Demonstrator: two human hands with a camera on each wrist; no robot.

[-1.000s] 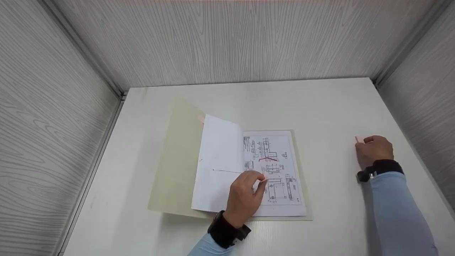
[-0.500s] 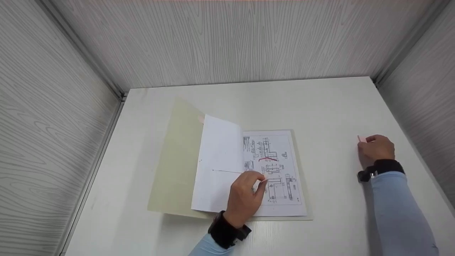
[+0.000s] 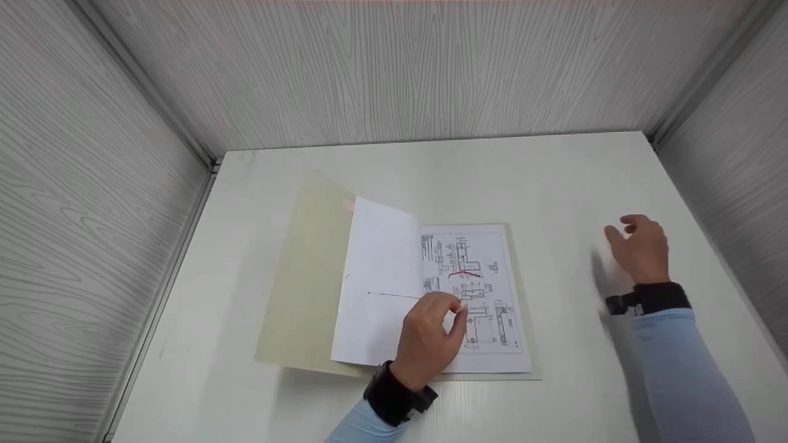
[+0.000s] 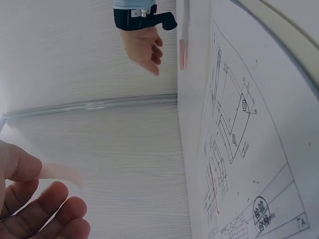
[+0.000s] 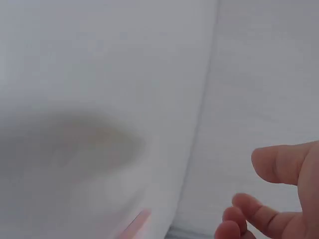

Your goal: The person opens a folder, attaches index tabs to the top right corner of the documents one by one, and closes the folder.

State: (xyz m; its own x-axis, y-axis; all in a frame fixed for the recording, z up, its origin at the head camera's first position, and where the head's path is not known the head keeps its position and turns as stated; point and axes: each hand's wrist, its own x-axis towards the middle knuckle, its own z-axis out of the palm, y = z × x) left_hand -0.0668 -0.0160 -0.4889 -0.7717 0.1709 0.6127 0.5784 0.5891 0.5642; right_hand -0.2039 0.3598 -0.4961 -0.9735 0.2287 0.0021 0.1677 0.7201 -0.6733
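A document folder (image 3: 298, 289) with a pale green cover lies open on the table. Its white sheet (image 3: 381, 258) is turned up to the left, and the drawing page (image 3: 486, 246) lies flat on the right side. Over that page, my left hand (image 3: 431, 329) pinches a small pink paper strip (image 4: 62, 173) between thumb and index finger. My right hand (image 3: 643, 249) is raised off the table at the right, thumb and fingers apart, holding nothing. A pink sticky-note pad (image 4: 182, 55) rests on the table near it; the hand hides the pad in the head view.
A pink tab (image 3: 349, 206) sticks out at the top of the turned sheet. The white table (image 3: 554, 184) is bounded by grey wood-grain panels (image 3: 394, 74) at the back and on both sides.
My right hand has let go of the pink sticky-note pad, spread its fingers and lifted up and slightly left. My left hand has barely moved.
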